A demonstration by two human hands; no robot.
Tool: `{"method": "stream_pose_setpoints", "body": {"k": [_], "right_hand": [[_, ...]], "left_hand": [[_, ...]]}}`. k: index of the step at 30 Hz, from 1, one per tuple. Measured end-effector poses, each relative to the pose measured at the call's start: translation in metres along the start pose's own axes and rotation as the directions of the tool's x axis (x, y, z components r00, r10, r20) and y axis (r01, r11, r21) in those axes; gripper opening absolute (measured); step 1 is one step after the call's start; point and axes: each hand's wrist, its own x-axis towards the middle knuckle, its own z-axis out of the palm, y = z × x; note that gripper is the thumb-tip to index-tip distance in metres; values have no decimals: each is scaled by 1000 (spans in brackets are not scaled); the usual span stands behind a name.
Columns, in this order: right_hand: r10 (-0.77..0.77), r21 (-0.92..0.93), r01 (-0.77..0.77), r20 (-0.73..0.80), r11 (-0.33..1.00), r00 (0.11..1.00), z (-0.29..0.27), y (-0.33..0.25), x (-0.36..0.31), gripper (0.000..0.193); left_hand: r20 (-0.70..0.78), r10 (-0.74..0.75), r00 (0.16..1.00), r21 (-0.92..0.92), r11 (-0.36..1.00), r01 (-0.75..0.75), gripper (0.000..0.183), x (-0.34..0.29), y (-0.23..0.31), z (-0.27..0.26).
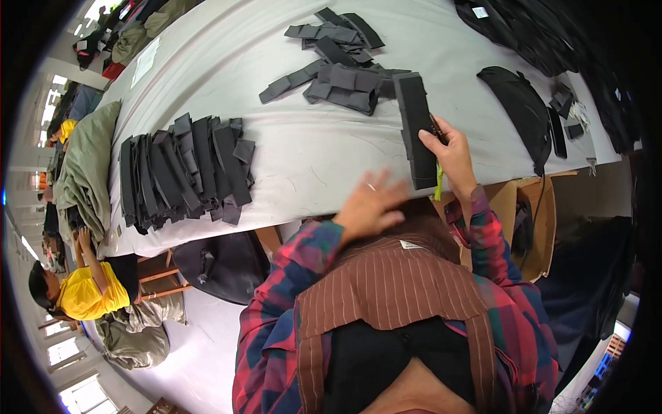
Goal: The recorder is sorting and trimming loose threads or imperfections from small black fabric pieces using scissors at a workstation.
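Note:
My right hand (449, 153) grips a dark grey fabric strip (415, 124), its thumb pressed on the strip's right edge. A slim dark tool (436, 127), its kind unclear, also sits in that hand. A yellow-green cord (438, 183) hangs just below, beside the strip's lower end. To the left, over the table's near edge, my left hand (376, 205) is blurred by motion; its fingers look outstretched, with nothing seen in them. Ahead lies a loose heap of similar strips (343, 86). More strips stand in a packed row (183, 169) at the left.
Light cloth covers the table (310, 148). A black curved fabric piece (517, 107) and dark garments (531, 41) lie at the right. Below the edge are a cardboard box (545, 224) and a black chair (221, 265). A person in yellow (96, 290) works at the left.

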Motion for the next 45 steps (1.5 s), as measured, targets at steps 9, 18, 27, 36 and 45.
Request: {"method": "stream_pose_setpoints", "body": {"k": [9, 18, 27, 36, 45], "right_hand": [[-73, -100, 60, -138, 993, 988, -44, 7, 3, 34], [-384, -973, -9, -100, 232, 918, -56, 45, -5, 19], [-183, -451, 520, 602, 726, 777, 13, 6, -61, 26], [234, 103, -301, 414, 948, 880, 38, 32, -23, 21], [149, 151, -270, 542, 951, 827, 97, 5, -38, 25]], "left_hand": [[-207, -332, 920, -615, 776, 141, 30, 1, -7, -25], [80, -21, 997, -395, 917, 51, 33, 4, -8, -2], [45, -424, 904, -999, 5, 52, 20, -98, 13, -82], [4, -737, 676, -1000, -12, -8, 39, -74, 10, -68], [-208, -707, 676, -925, -82, -371, 46, -32, 26, -50]]}}
